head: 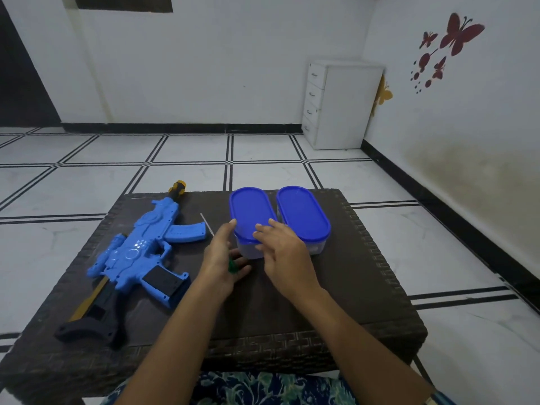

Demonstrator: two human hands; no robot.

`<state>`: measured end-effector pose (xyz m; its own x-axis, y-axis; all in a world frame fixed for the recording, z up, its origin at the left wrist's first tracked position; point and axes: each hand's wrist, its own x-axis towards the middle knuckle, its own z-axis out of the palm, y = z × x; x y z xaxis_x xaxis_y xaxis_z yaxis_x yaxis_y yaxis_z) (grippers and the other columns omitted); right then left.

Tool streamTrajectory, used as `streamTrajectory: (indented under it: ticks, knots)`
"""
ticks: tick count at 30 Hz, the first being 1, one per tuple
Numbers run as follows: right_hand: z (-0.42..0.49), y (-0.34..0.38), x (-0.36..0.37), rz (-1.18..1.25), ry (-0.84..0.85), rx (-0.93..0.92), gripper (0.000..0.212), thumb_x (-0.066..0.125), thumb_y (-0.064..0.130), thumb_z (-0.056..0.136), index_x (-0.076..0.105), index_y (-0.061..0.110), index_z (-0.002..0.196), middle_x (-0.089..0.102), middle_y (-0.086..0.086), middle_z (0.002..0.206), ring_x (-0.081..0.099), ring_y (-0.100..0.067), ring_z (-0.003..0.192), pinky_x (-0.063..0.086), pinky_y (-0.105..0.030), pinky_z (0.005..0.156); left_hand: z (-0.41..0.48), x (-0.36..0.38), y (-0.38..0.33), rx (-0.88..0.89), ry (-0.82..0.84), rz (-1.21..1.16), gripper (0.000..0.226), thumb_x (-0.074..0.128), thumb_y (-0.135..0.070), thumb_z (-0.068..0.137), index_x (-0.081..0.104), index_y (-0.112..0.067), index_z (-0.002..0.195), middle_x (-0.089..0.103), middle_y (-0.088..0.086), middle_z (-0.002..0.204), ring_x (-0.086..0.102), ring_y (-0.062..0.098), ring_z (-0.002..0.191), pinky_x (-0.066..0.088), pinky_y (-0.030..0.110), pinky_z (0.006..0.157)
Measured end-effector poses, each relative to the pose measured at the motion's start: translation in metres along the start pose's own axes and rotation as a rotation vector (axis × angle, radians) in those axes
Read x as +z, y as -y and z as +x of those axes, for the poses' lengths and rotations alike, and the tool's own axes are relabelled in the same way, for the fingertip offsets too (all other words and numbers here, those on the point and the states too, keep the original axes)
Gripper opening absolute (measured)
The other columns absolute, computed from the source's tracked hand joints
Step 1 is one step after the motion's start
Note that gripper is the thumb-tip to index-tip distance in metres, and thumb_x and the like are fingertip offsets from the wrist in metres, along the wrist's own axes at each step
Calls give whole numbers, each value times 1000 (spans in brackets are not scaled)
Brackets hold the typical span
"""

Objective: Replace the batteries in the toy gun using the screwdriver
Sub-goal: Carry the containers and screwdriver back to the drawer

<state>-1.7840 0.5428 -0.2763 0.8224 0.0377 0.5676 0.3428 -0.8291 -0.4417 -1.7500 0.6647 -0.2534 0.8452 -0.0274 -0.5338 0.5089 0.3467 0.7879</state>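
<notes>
Blue plastic toy gun (pixel 137 252): lies at left on the dark woven surface (pixel 350 287).
Left hand (pixel 217 258): fingers curled round green-handled screwdriver (pixel 233 266) (handle mostly hidden).
Right hand (pixel 280 252): fingers spread, resting on left blue-lidded clear plastic container (pixel 248 211).

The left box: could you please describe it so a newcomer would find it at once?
On the dark table, right of the toy gun, stand this box and its twin, both blue-lidded. This one is nearer the gun, with the right hand resting on its lid.
</notes>
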Motion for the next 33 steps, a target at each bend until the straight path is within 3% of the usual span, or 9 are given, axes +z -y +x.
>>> streamTrajectory:
  ticks: [6, 11, 16, 20, 23, 26, 28, 31, 33]
  knots:
    - [-11, 4, -18, 228, -38, -96, 26, 65, 1, 86, 72, 4, 111, 70, -7, 118, 58, -20, 123, 43, -32, 108, 7, -7, -3, -11, 128, -86, 85, 89, -38, 43, 62, -12, 120, 71, 14, 110, 69, 33, 99, 56, 45, 79]
    - [-21, 5, -33, 286, 39, -82, 19, 76, 23, 81, 75, 11, 96, 67, 1, 124, 51, -10, 129, 39, -27, 109, 5, -7, 3, -20, 139, -57, 74, 88, -32, 53, 63, -8, 118, 72, 13, 107, 70, 31, 95, 57, 43, 75]
    - [-18, -1, -46, 182, -242, 9, 29, 65, 40, 87, 73, 14, 98, 66, 2, 121, 54, -9, 120, 43, -21, 100, 1, 3, 8, 27, 15, 65, 99, 90, -43, 41, 55, -5, 125, 70, 13, 107, 72, 28, 87, 59, 37, 65]
    - [-8, -22, -53, 241, -428, 327, 26, 66, 33, 91, 67, 17, 111, 59, 5, 126, 50, -10, 120, 42, -25, 100, 3, 5, 6, 4, -8, 61, 94, 88, -39, 56, 46, -7, 134, 69, 12, 111, 70, 28, 90, 58, 35, 62]
    - [-3, -38, -56, 343, -436, 655, 34, 64, 37, 91, 61, 20, 119, 56, 11, 118, 54, -14, 118, 48, -38, 101, 4, 5, 6, 1, -11, 89, 100, 88, -40, 56, 41, -9, 139, 68, 11, 112, 69, 27, 91, 56, 34, 59]
    - [0, -52, -51, 445, -359, 888, 46, 64, 40, 90, 59, 13, 126, 61, 0, 123, 56, -19, 118, 47, -36, 100, 4, 5, 7, 3, -16, 108, 93, 86, -40, 60, 44, -9, 136, 68, 10, 111, 69, 26, 91, 55, 35, 63]
    - [2, -57, -46, 470, -289, 929, 45, 63, 43, 90, 65, 10, 121, 66, -2, 117, 61, -18, 109, 51, -31, 92, 4, 6, 7, 5, -16, 110, 85, 85, -39, 61, 49, -9, 132, 70, 9, 108, 69, 25, 90, 55, 35, 62]
    - [4, -56, -44, 502, -274, 888, 29, 64, 37, 91, 70, 10, 85, 66, 4, 78, 62, -9, 75, 42, -7, 53, 3, 6, 7, 9, -12, 114, 81, 85, -39, 62, 51, -9, 129, 70, 9, 105, 70, 25, 89, 55, 34, 62]
    - [7, -54, -45, 538, -324, 912, 26, 67, 32, 89, 69, 11, 74, 63, 5, 69, 58, -5, 65, 38, -7, 47, 2, 6, 7, 14, -9, 118, 79, 85, -38, 63, 52, -9, 129, 71, 9, 104, 70, 25, 89, 54, 34, 61]
